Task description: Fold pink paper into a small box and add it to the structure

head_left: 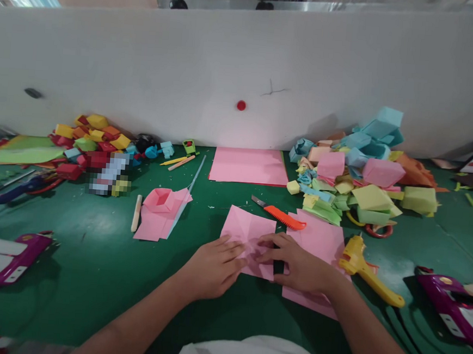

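Observation:
A square sheet of pink paper with crease lines lies on the table in front of me. My left hand rests on its lower left part, fingers stretched flat across it. My right hand touches the right side with bent fingertips; its thumb is apart from the fingers, near the lower right corner. Under my right wrist lies a larger pink sheet. Just above that sheet's left corner, an orange utility knife has its blade out.
Folded pink paper and a short stick lie left. A pink paper stack is at the back. Colored paper boxes pile up right. A yellow glue gun and purple tools flank the table.

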### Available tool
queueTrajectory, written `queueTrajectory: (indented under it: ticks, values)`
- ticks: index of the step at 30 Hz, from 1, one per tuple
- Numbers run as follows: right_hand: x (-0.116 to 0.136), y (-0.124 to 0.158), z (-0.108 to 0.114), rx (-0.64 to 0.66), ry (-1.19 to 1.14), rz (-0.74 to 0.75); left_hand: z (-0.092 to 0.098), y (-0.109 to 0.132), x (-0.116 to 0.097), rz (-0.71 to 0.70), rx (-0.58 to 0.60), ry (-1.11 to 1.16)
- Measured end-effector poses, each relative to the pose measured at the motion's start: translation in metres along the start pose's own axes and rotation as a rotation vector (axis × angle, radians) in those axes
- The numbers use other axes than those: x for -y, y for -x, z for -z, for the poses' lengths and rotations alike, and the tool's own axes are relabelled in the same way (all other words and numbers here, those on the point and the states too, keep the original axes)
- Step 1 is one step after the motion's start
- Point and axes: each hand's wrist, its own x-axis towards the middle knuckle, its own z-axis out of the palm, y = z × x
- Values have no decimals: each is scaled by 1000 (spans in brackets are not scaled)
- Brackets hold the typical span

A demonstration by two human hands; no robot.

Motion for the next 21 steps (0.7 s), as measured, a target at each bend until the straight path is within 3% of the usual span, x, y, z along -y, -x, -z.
queueTrajectory:
  ticks: [8,12,18,21]
  values:
    - [-1,1,2,11,-19,-13,3,-2,4,89,243,132]
    - [-1,-1,-1,-49,-48,-7,5,-3,7,102,213,190]
    - [1,-18,-22,-299,10,-41,4,-3,13,86,88,332]
    - [5,-28,-32,-381,101,-72,5,-2,15,105,88,369]
